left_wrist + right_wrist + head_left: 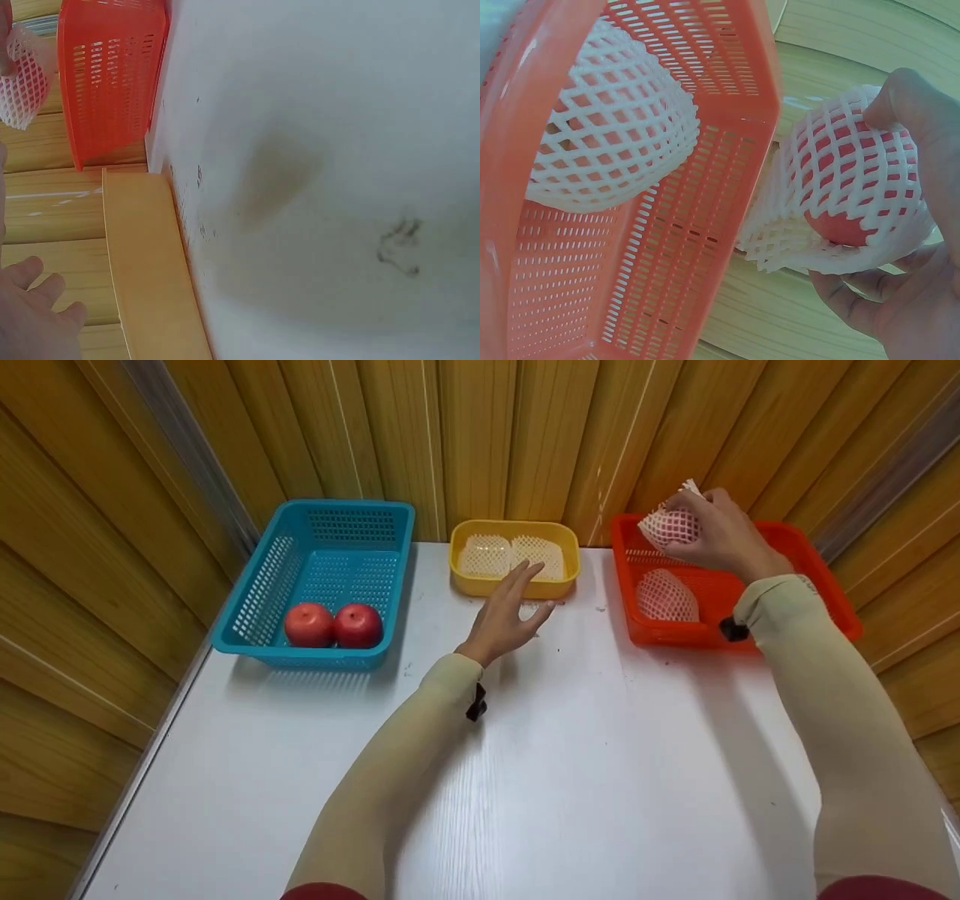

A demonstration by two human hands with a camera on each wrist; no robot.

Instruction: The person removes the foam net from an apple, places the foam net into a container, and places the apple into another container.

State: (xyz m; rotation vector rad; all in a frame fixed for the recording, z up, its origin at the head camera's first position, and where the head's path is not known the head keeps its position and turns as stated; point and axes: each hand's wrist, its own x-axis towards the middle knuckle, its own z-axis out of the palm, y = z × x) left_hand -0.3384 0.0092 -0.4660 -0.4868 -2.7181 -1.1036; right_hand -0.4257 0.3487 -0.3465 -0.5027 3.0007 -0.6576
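Observation:
My right hand [716, 536] grips an apple in a white foam net [670, 526] above the red basket [742, 592]. In the right wrist view the thumb and fingers curl round the netted apple [847, 180], and red skin shows through the mesh. Another apple in a foam net [666, 596] lies in the basket's near left corner. My left hand [504, 619] hovers with fingers spread by the near side of the yellow tray [459, 577] and holds nothing. Two flat foam nets [486, 556] lie in that tray.
A blue basket [251, 577] stands at the left with two bare red apples [358, 625] in its near part. Wooden slat walls [480, 435] rise behind and at both sides of the white table [570, 765].

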